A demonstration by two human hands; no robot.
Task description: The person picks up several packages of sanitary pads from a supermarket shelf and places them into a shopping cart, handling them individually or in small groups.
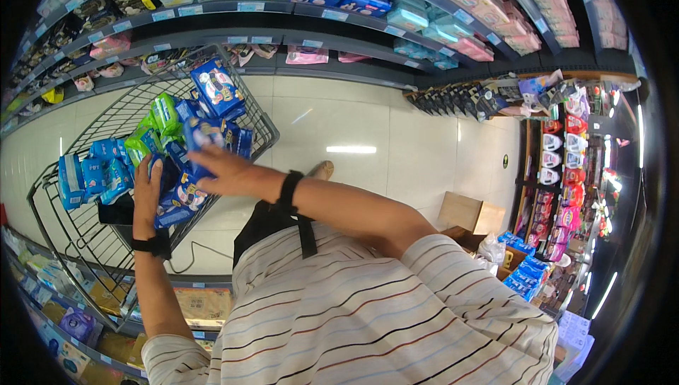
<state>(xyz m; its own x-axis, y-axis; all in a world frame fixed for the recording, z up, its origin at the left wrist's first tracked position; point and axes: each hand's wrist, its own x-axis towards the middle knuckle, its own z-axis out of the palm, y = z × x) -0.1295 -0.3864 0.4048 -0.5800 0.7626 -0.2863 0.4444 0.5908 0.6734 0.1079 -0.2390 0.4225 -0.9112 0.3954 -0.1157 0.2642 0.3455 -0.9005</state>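
Note:
A wire shopping cart (109, 102) stands in front of me, loaded with soft plastic packs. My right hand (225, 169) is over its near side, with fingers and thumb around a blurred dark blue pack (203, 134). My left hand (147, 186) reaches into the middle of the load, against the packs; its grip is partly hidden. Between and beyond the hands lie green packs (166, 114). Lighter blue packs (94, 175) fill the left part. Another dark blue pack (216, 86) rests on top at the far end, and one more (185, 197) lies below my right hand.
Shelves (339, 16) with packaged goods run along the far side. Lower shelves (79, 340) stand close on my left. A hanging row of dark packs (461, 99), a cardboard box (469, 212) and bottle shelves (551, 159) are to the right. Tiled floor (339, 119) lies between.

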